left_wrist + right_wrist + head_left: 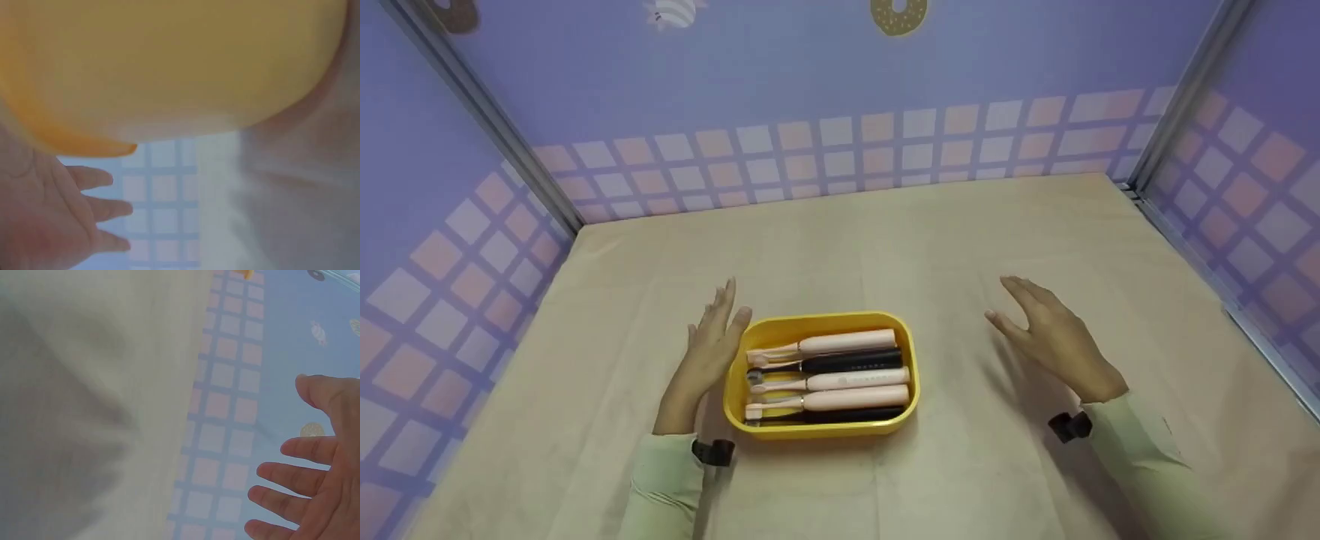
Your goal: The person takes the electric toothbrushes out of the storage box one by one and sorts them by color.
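Observation:
A yellow bin (pixel 817 430) with rounded corners holds several electric toothbrushes lying side by side, heads to the left. A pink toothbrush (pixel 847 343) lies at the back, with a black toothbrush (pixel 851 361) in front of it. My left hand (pixel 706 356) is at the bin's left side, fingers extended, thumb at the rim. In the left wrist view the bin's yellow wall (pixel 185 67) fills the top, above that hand. Well right of the bin, my right hand (pixel 1054 341) hovers over the table with straight, spread fingers and holds nothing.
A beige cloth covers the table (pixel 945 247). Purple walls with a tile pattern (pixel 840 154) stand behind and at both sides, joined by grey metal posts (pixel 1192 90) at the corners. Each wrist wears a dark band (pixel 1070 427).

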Action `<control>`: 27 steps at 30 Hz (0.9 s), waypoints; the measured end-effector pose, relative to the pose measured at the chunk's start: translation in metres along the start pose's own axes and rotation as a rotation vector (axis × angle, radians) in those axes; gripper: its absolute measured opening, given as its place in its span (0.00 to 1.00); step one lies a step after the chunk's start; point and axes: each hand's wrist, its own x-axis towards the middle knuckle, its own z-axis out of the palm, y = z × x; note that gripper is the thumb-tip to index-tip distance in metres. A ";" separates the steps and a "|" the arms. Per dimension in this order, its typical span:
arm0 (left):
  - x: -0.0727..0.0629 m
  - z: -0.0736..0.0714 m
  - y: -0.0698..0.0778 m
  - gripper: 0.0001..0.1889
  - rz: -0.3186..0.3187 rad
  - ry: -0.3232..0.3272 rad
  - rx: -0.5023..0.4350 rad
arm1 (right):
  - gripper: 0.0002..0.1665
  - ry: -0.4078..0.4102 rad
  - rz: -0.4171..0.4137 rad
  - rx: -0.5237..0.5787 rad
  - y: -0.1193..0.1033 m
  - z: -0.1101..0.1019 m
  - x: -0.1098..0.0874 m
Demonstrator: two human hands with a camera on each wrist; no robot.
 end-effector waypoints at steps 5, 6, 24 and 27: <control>-0.002 -0.006 -0.011 0.34 -0.001 -0.034 -0.315 | 0.38 -0.033 -0.018 0.132 -0.006 -0.002 0.005; -0.003 -0.007 -0.012 0.34 0.001 -0.029 -0.350 | 0.38 -0.046 -0.019 0.161 -0.007 -0.002 0.006; -0.006 0.004 -0.037 0.30 0.037 -0.065 -0.842 | 0.24 -0.178 -0.149 0.387 -0.046 0.000 0.024; -0.005 0.008 -0.039 0.29 0.028 -0.085 -0.859 | 0.23 -0.208 -0.182 0.388 -0.053 0.003 0.027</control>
